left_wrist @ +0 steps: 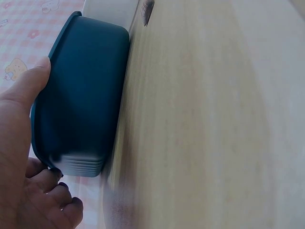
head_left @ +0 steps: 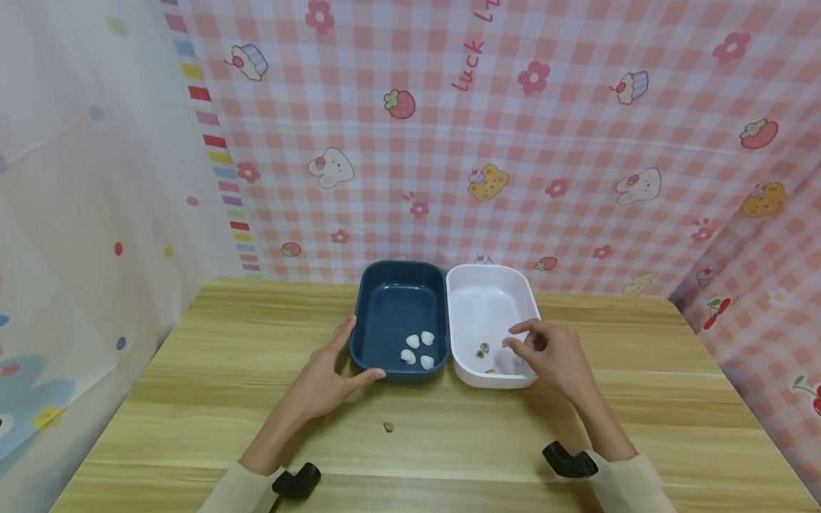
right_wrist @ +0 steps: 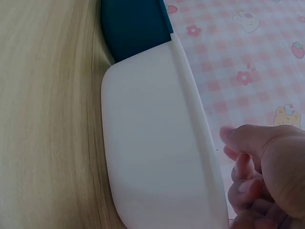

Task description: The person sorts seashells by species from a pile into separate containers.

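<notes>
Left hand (head_left: 327, 385) steadying blue tray (head_left: 385, 303), lengthwise away

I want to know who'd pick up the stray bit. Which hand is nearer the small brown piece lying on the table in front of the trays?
Left. The left hand rests just up-left of the piece, against the blue tray; the right hand hovers over the white tray, farther off.

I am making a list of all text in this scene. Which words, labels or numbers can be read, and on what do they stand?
"luck": pink letters on the pink checked backdrop cloth, top centre of the head view.
"lu...": a second word beside it, cut off by the picture's top edge; unreadable.
Blue tray, white tray, wooden table: no text visible.
</notes>
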`<control>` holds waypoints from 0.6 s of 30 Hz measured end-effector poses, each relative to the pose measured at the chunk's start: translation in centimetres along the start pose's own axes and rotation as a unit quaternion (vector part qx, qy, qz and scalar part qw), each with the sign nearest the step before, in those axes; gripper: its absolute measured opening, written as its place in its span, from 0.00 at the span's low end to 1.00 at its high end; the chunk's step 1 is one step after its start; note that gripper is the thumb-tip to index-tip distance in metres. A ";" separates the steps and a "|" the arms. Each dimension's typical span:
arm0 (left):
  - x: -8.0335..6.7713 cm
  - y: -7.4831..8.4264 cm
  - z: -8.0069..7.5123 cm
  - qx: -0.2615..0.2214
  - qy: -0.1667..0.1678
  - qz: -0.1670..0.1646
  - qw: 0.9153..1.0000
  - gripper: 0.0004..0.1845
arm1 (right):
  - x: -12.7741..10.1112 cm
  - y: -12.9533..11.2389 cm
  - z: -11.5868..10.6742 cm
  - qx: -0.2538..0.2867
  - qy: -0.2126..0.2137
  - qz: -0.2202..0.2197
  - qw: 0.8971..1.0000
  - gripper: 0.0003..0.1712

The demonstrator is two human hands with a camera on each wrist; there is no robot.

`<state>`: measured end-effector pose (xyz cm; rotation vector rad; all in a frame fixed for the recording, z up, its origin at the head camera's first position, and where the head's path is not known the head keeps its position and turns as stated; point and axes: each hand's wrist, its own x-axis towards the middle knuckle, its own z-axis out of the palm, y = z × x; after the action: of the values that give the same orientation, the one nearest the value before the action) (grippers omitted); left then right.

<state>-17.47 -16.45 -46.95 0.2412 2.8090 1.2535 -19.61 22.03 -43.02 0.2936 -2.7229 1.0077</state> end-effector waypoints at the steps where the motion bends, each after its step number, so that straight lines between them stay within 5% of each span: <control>1: 0.0 0.0 0.0 -0.001 0.000 0.000 1.000 0.62 | 0.0 0.0 0.0 0.000 -0.001 0.002 1.000 0.08; 8: 0.1 0.1 0.0 -0.003 -0.001 -0.002 1.000 0.61 | -0.2 -0.4 -0.3 0.026 -0.004 0.005 1.000 0.12; 18: 0.0 0.0 0.1 -0.001 0.002 0.000 1.000 0.62 | -0.8 -2.3 0.2 0.063 -0.035 -0.047 0.996 0.08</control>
<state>-17.46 -16.44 -47.03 0.2403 2.8099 1.2592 -18.25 20.31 -41.98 0.4826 -2.6825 1.1641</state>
